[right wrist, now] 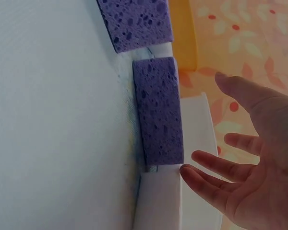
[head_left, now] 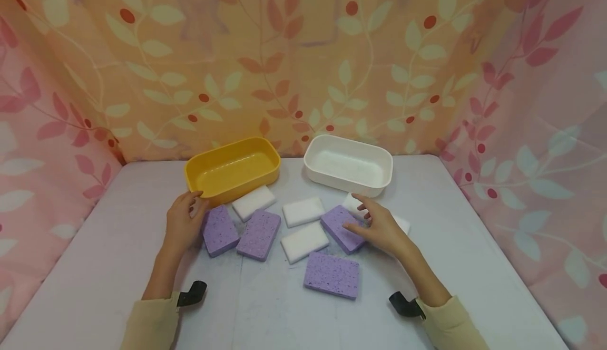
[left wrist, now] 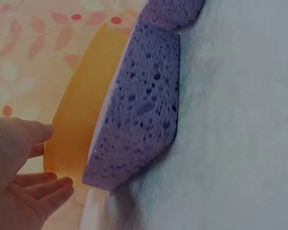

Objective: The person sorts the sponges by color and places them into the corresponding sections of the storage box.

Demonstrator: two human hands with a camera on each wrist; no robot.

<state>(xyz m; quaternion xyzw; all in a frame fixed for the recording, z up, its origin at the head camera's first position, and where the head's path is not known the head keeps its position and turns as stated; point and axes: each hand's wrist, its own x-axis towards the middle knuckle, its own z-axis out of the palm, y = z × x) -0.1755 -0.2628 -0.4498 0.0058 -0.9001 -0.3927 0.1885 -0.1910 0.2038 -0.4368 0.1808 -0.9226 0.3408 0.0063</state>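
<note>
My left hand [head_left: 182, 223] hovers by the near left corner of the yellow plastic bin [head_left: 237, 187], fingers loosely bent and nothing held. Close beside it lies a purple sponge [head_left: 220, 231] with cut corners, large in the left wrist view. My right hand [head_left: 381, 229] spreads its thumb and fingers over the right side of another purple sponge [head_left: 340, 230]; its palm looks bare in the right wrist view. White foam blocks [head_left: 355, 206] lie around that hand, one partly hidden behind it. Fingertips overlap the white bin [right wrist: 199, 124] in the right wrist view.
Between the hands lie a purple sponge [head_left: 258, 235] and white blocks [head_left: 303, 212]. Another purple sponge [head_left: 332, 275] sits nearer the front. Both bins stand at the back of the white table [head_left: 265, 318], before a floral curtain [head_left: 284, 49]. Black camera mounts [head_left: 192, 293] jut from both wrists.
</note>
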